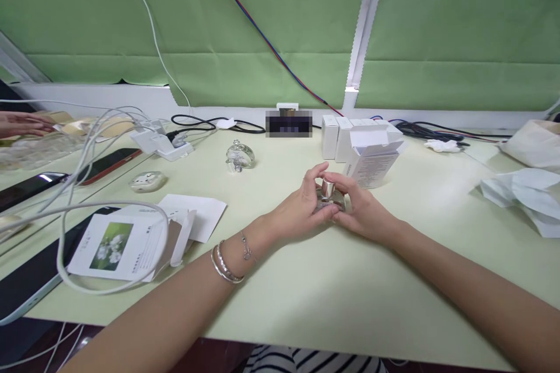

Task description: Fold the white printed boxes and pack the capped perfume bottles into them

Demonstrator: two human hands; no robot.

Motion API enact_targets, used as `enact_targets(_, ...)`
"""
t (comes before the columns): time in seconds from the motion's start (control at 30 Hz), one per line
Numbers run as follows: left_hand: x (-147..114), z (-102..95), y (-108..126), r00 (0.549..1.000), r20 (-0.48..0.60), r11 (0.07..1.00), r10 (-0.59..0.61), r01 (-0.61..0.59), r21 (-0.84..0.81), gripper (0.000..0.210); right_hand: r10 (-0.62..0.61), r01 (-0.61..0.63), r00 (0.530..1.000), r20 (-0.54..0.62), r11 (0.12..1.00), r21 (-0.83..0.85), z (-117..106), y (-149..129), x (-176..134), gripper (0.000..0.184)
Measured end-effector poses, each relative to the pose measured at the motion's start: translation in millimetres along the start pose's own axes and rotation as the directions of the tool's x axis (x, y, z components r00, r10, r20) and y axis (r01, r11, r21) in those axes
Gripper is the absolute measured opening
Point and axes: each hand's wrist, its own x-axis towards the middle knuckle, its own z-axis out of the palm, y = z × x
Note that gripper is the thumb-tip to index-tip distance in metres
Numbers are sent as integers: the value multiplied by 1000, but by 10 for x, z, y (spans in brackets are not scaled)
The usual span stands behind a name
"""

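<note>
Between my two hands stands a small glass perfume bottle (329,198) with a shiny silver cap, upright on the pale table. My left hand (304,204) wraps its left side, and my right hand (359,207) closes round the right side, fingertips near the cap. Fingers cover much of the glass. Just behind my right hand is an open white carton (371,160) with its top flap up. Another round glass perfume bottle (240,155) sits farther back to the left, a small silver-and-clear piece in front of it.
Several white boxes (330,137) stand behind the open carton. Left are a flattened white carton with a flower picture (111,245), phones (109,164), looping white cables and a power strip (168,145). Crumpled paper (525,195) lies right. Another person's hand (26,124) shows far left.
</note>
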Motion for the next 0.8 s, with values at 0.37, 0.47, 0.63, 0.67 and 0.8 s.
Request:
enact_targets(0.37, 10, -71, 38, 985, 21, 984, -171, 169, 61, 65, -296, 132, 889, -350, 897, -423, -198, 195, 15, 63)
enact_targets(0.47, 14, -102, 57, 982, 40, 975, -187, 180, 126, 47, -22, -267, 685, -728, 922, -280, -276, 358, -11, 58)
enact_targets(0.63, 26, -136, 85, 975, 58, 965, -215, 202, 166, 20, 419, -495, 577, -701, 862, 108, -231, 529, -24, 68)
enact_targets(0.67, 27, -137, 85, 977, 58, 967, -205, 193, 164, 19, 464, -493, 567, -680, 853, 171, -204, 535, -16, 72)
enact_targets(0.8, 22, -130, 67, 983, 50, 974, -176, 167, 153, 19, 611, -455, 602, -513, 791, 409, -128, 506, 35, 83)
